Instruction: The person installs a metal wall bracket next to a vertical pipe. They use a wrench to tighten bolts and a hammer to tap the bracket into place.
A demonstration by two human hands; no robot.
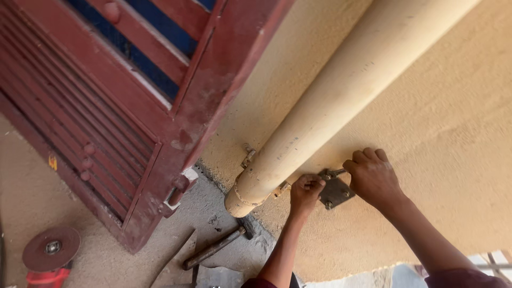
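A cream pipe (341, 90) runs down the cream rendered wall (442, 122) and ends near the ground. Beside its lower end a small grey metal plate (337, 192) with bolts sits against the wall. My left hand (305, 192) is closed in a fist at the plate's left edge, next to the pipe clamp (281, 188). My right hand (373, 176) is closed over the plate's upper right corner, gripping a small metal piece (335, 172) that sticks out there. What the left fist holds is hidden.
A dark red louvred metal gate (106, 117) stands left of the pipe. On the sandy ground lie a hammer (216, 248) and a thin metal strip (173, 256). An angle grinder with a red body and worn disc (50, 249) sits at the bottom left.
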